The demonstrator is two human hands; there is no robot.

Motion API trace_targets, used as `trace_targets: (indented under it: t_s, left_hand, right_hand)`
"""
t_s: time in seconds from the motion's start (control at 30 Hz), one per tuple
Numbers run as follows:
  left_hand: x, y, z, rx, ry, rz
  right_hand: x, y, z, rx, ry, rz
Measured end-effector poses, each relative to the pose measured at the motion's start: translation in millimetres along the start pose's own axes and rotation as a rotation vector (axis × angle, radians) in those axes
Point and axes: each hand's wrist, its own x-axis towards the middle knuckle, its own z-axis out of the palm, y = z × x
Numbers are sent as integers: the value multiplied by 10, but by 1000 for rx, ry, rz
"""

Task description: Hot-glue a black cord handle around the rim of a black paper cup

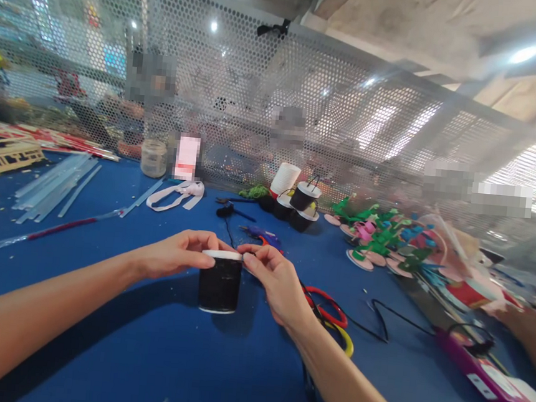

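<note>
- The left hand (176, 257) has its fingers curled over the left edge of the white rim of a black cup (220, 282), fingertips pinching that rim.
- The right hand (276, 281) pinches the rim's right edge between thumb and forefinger; both hands meet over the top of the cup.
- The cup stands upright on the blue counter (152, 347), near the middle of the view, between the two forearms.
- Just right of the right wrist lie red and yellow loops (335, 322) on the counter, with a black cord (382, 320) running off to the right.
- Behind the cup, further back, a cluster of more black cups with white rims (301, 204) sits beside a white roll (285, 177).
- To the right are green and pink foam flower pieces (377, 239) and a purple tool (478, 369).
- At the far right edge, another person's hand (527, 324) rests on the counter.
- To the left lie clear sticks (53, 185), a pale ribbon (177, 194) and a small jar (153, 157).
- A perforated metal screen (276, 101) closes off the back of the counter.
</note>
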Motion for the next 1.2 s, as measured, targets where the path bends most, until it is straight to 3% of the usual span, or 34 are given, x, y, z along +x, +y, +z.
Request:
trace_targets:
  t_s: [0.37,0.7,0.83,1.0,1.2]
  left_hand:
    - [8,-48,-70,-50,-20,-35]
    - [44,-97,-278,237,-71,-106]
    - [36,-25,-217,370,-73,-133]
    - [43,5,-2,778,77,-43]
    - [52,-14,55,812,117,23]
  right_hand:
    - [15,53,-46,-49,-118,13]
    - [67,123,-64,-229,-114,-67]
    - [55,93,-17,-289,-89,-92]
    - [19,61,72,-324,-61,-122]
    - [-21,32,129,-355,-58,-162]
